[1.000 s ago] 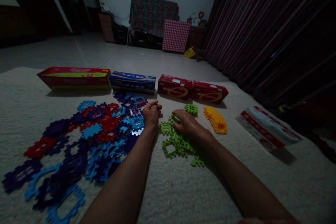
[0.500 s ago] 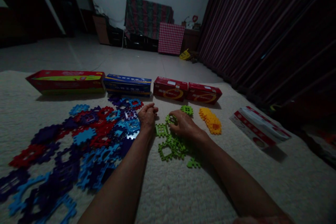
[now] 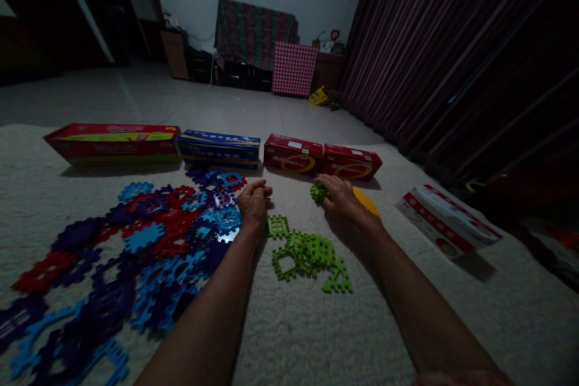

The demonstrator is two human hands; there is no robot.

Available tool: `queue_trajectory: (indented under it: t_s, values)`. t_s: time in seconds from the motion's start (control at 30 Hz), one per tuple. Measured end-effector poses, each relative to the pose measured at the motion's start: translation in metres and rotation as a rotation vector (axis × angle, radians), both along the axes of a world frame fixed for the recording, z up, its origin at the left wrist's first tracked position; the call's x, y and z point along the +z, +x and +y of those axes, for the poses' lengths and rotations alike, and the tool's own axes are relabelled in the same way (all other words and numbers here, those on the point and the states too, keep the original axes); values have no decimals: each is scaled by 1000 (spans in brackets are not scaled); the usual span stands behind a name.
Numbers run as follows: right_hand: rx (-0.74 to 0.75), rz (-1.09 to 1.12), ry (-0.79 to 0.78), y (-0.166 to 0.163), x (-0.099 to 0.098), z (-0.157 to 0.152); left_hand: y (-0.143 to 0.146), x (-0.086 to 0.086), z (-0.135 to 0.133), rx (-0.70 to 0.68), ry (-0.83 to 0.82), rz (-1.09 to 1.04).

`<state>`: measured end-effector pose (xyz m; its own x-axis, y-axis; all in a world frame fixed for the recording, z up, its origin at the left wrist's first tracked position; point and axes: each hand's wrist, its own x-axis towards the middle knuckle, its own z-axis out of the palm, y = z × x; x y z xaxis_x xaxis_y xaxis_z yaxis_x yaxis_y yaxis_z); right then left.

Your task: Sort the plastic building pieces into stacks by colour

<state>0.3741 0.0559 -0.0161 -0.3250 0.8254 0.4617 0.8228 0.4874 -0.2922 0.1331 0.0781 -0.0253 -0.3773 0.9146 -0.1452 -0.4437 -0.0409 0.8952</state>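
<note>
My left hand rests on the pale quilted cover with its fingers curled in and nothing visible in them. It lies between the mixed pieces and a square green lattice piece. My right hand is further right, its fingers closed on green interlocking pieces at the far side. Part of these is hidden by the fingers. Below the hands lies a loose heap of green toothed pieces. Yellow pieces show partly behind my right hand.
Blue, purple and red interlocking pieces spread across the left. Along the back stand a long red-green box, a blue box and two red boxes. A white-and-red carton lies at the right, near dark curtains.
My right hand has moved from the green heap to the far right, onto the green pieces beside the yellow ones. More of the heap shows. My left hand has stayed in place.
</note>
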Motion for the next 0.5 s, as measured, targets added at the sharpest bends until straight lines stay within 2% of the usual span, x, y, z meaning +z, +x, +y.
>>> queue_trajectory:
  t_s: [0.1,0.2,0.33,0.5]
  values:
    - [-50,4,36,-5,4,-3,0,0,1,10,6,-12]
    - [-23,10,-31,-10,16,0,0,1,1,14,-3,-27]
    - [105,23,-156,-34,29,-3,-2,2,1,-1,-18,-54]
    - [248,-42,-306,-73,28,-21,-5,3,4,38,-24,-77]
